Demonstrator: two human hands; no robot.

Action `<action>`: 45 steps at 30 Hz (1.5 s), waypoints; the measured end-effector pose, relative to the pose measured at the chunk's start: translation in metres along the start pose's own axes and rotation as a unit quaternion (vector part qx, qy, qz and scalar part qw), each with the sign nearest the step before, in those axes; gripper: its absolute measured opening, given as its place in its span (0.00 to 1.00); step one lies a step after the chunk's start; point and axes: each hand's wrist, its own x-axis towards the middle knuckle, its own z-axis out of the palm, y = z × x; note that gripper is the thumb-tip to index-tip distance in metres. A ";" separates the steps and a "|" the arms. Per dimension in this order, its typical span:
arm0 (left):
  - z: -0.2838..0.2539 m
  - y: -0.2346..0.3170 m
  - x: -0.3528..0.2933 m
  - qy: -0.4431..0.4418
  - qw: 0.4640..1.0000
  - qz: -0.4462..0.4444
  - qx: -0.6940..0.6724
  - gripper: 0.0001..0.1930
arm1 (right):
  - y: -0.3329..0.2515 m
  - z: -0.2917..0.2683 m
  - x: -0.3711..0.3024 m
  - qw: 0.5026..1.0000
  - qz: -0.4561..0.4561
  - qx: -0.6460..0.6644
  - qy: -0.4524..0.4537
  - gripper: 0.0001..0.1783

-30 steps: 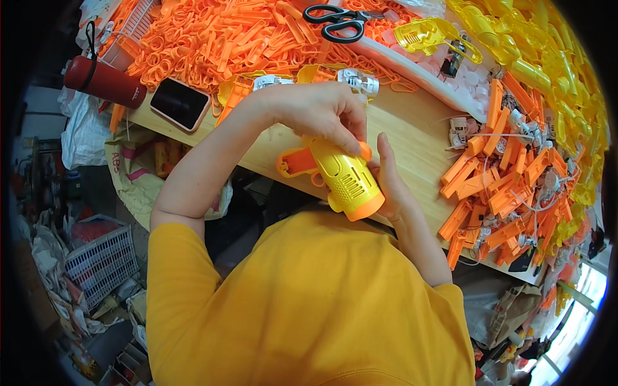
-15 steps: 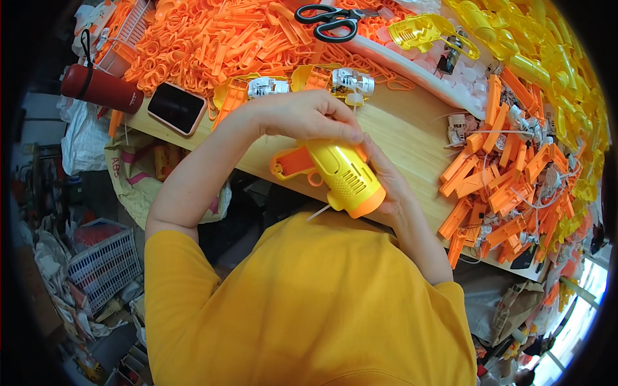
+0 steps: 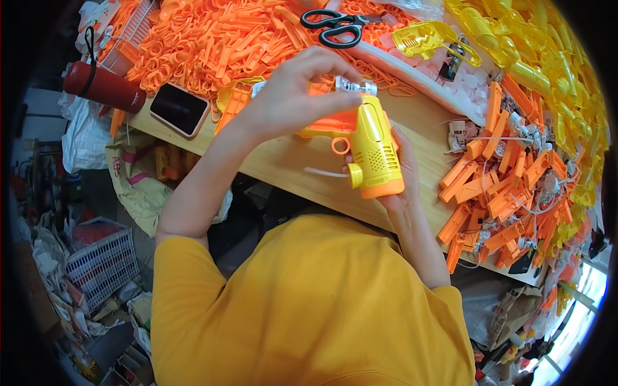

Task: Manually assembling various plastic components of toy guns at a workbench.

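Observation:
A yellow and orange toy gun (image 3: 376,145) is held over the table's front edge, with an orange trigger ring and a thin pale tube (image 3: 325,172) sticking out to its left. My right hand (image 3: 405,161) wraps round its right side, most of the fingers hidden behind it. Above the gun's far end, my left hand (image 3: 299,90) arches with thumb and fingers apart; the thumb tip is at the gun's end, and whether it touches I cannot tell. Behind it lie yellow shell halves with orange parts (image 3: 235,106) and a white mechanism (image 3: 351,85), partly covered by the hand.
Loose orange parts (image 3: 219,48) heap up at the back, with black-handled scissors (image 3: 341,29) on them. Orange pieces with wires (image 3: 505,180) and yellow shells (image 3: 541,71) pile at right. A phone (image 3: 179,109) and red bottle (image 3: 106,87) lie at left on the wooden table (image 3: 425,128).
My left hand has lifted off the gun's top and opened its fingers. The gun has turned more upright and shifted slightly right and away from me, in my right hand.

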 end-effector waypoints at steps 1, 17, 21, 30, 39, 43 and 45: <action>-0.004 0.000 -0.008 -0.001 1.000 0.001 -0.001 0.14 | -0.001 0.000 -0.001 1.000 -0.001 0.000 0.001 0.29; 0.038 -0.017 -0.034 0.081 0.986 0.014 -0.143 0.18 | 0.009 0.003 -0.011 0.988 0.002 0.149 -0.044 0.26; 0.033 -0.017 -0.033 0.035 0.996 0.044 -0.074 0.21 | 0.008 0.000 -0.010 0.962 0.031 0.258 -0.090 0.27; 0.032 -0.027 -0.035 0.032 0.987 0.028 -0.156 0.25 | 0.013 -0.008 -0.006 0.937 0.069 0.327 -0.103 0.25; 0.021 -0.045 -0.036 0.020 0.986 0.029 -0.163 0.22 | 0.010 -0.001 -0.003 0.983 0.036 0.179 0.009 0.27; 0.017 -0.049 -0.038 -0.003 0.982 0.092 -0.162 0.26 | 0.007 -0.002 -0.005 0.998 0.023 0.029 -0.046 0.33; 0.016 -0.041 -0.040 -0.003 0.978 0.073 -0.197 0.26 | 0.013 0.016 -0.015 0.999 0.007 -0.049 0.021 0.36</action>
